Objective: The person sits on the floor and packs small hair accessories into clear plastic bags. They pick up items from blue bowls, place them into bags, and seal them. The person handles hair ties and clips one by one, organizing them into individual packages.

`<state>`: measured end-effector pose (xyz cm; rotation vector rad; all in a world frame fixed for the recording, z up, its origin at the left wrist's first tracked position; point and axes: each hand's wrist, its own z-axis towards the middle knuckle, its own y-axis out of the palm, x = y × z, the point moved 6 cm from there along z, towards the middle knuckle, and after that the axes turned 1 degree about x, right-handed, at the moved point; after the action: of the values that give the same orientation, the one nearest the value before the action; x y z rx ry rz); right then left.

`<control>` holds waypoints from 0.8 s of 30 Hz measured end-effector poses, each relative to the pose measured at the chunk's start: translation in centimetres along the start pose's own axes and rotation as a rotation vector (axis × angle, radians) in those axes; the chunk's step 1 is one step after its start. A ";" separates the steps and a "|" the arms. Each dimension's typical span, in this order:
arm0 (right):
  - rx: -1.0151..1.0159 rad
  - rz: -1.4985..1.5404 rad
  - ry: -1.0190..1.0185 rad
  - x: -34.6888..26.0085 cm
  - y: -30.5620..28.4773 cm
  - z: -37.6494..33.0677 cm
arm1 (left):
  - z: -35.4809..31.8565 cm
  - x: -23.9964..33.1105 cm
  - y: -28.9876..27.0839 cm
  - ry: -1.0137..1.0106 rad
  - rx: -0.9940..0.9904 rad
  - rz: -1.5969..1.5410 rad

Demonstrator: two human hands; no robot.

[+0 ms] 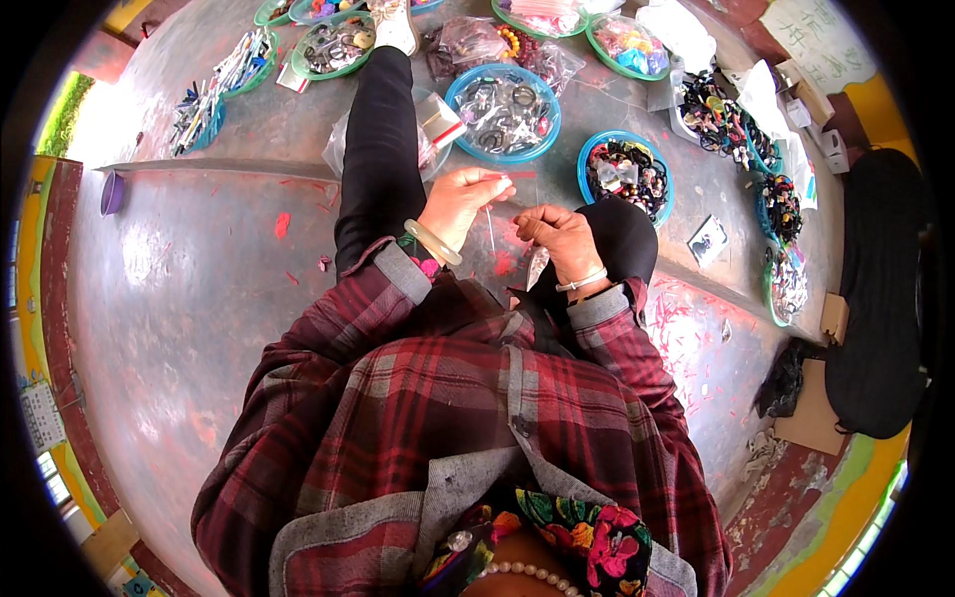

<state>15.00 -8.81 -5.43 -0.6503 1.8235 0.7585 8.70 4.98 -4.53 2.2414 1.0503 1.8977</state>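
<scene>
In front of my lap, my left hand [456, 207] pinches a small clear plastic bag [518, 176] with a thin red strip along its top edge. The bag is so see-through that its outline is hard to follow. Just to the right, my right hand [563, 242] has its fingers closed together, and what they grip is too small to make out. A shiny silvery piece [537, 267] shows beneath that hand; I cannot tell whether it is held. Beyond both hands stands a blue basket [451, 111] of small clear-wrapped items.
Another blue basket [584, 177] with dark bands stands beside my right knee. Green baskets [298, 60] of small goods line the far side. More filled baskets [767, 279] stand along the right. A raised floor edge [249, 167] crosses ahead; a purple bowl [112, 193] lies far left.
</scene>
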 end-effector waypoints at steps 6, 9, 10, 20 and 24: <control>0.004 -0.035 0.019 0.0 -0.1 0.0 | -0.1 0.0 -0.1 -0.004 0.003 0.018; 0.004 -0.021 0.027 -0.1 0.0 -0.1 | 0.2 -0.3 -0.3 0.007 0.005 0.041; 0.004 -0.017 0.032 -0.2 0.1 -0.1 | 0.2 -0.4 -0.4 0.008 0.007 0.047; 0.013 -0.070 0.039 0.5 -0.2 0.2 | 0.0 -0.2 0.2 0.020 -0.010 0.014; 0.007 -0.074 0.045 0.6 -0.1 0.1 | 0.2 -0.5 -0.2 -0.001 -0.005 0.030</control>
<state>14.92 -8.82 -6.03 -0.7313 1.8323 0.6930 8.76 4.93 -5.08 2.2680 1.0163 1.9077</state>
